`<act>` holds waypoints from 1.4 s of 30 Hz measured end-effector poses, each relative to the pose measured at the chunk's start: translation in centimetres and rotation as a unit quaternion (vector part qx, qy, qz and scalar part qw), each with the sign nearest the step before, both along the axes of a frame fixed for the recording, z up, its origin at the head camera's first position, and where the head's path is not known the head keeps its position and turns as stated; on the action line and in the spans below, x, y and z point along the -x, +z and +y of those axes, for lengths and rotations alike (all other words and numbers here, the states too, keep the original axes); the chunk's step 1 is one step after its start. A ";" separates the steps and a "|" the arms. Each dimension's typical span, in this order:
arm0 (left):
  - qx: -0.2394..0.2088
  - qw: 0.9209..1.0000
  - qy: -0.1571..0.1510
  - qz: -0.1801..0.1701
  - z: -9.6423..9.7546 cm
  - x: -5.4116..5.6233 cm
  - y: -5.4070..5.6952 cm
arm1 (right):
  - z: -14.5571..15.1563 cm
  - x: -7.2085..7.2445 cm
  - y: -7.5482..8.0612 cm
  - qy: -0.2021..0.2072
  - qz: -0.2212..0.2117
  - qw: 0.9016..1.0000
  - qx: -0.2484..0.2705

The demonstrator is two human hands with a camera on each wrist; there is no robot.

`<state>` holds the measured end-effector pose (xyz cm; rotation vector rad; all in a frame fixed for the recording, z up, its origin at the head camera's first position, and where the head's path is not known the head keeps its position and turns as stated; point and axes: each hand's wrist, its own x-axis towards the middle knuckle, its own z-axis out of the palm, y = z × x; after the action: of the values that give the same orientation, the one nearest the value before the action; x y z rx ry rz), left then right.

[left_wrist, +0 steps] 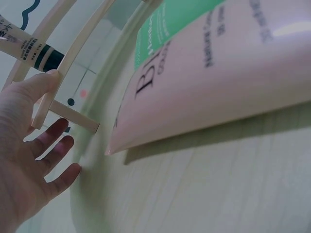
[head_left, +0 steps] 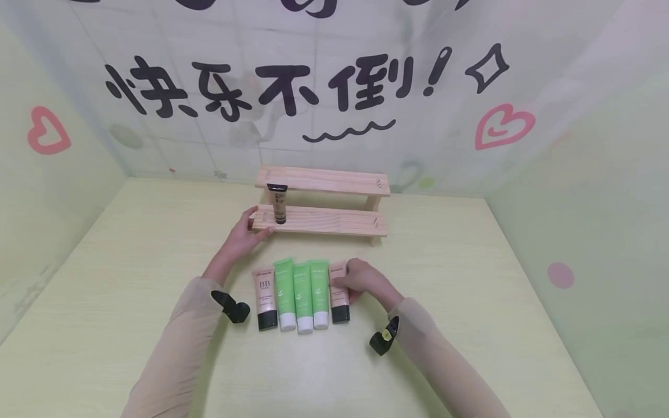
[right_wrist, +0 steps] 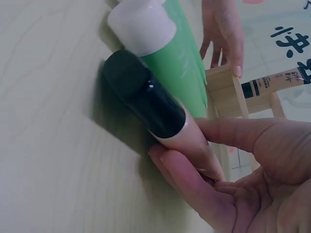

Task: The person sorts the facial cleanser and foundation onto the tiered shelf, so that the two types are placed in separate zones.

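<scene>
"Checking progress: what to log as done?"

"Log one item as placed: tan tube [head_left: 279, 203], standing upright, cap down, near the left end of the lower tier [head_left: 331, 222] of the rack [head_left: 324, 179]. Judge as an early stage, with one of six tubes up."

"And off the rack?"

"Count five, arranged in a row in front of the rack, caps toward the near side. Read from left to right: left pink tube [head_left: 265, 297], three green tubes [head_left: 302, 297], right pink tube [head_left: 339, 297]."

"State of the right hand [head_left: 368, 278]?"

"Clamped on the right pink tube, thumb and fingers pressing opposite sides. Cannot tell whether raised from the tabletop [head_left: 460, 273] or resting against it."

"State of the left hand [head_left: 240, 238]?"

"Fingers parted, thumb touching the front edge of the lower tier at its left end, just beside the tan tube. Interpret as steadying, by judgement only."

"Remaining work?"

"Treat as begun for the right pink tube: grasped, not yet on the rack. Treat as outstanding for the left pink tube and the green tubes: untouched by either hand."
</scene>
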<state>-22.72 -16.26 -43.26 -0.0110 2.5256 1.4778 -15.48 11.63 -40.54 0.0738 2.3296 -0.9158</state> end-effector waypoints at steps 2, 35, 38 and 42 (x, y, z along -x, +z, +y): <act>0.000 1.000 -0.001 0.001 0.0 0.0 -0.1 | 0.1 0.1 0.0 0.006 -0.010 1.000 0.009; -0.001 1.000 -0.002 0.006 -0.2 0.1 -0.4 | 2.0 1.2 2.9 0.056 -0.006 0.989 0.139; -0.005 1.000 -0.002 0.008 -0.2 0.1 -0.5 | 1.9 1.5 3.3 0.052 0.010 0.987 0.148; -0.005 1.000 -0.002 0.007 -0.2 0.1 -0.3 | 1.8 2.0 3.7 0.051 0.033 0.986 0.157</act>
<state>-22.79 -16.50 -43.59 0.0052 2.5276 1.4943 -17.52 13.45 -36.86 -0.2068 2.1959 -1.2363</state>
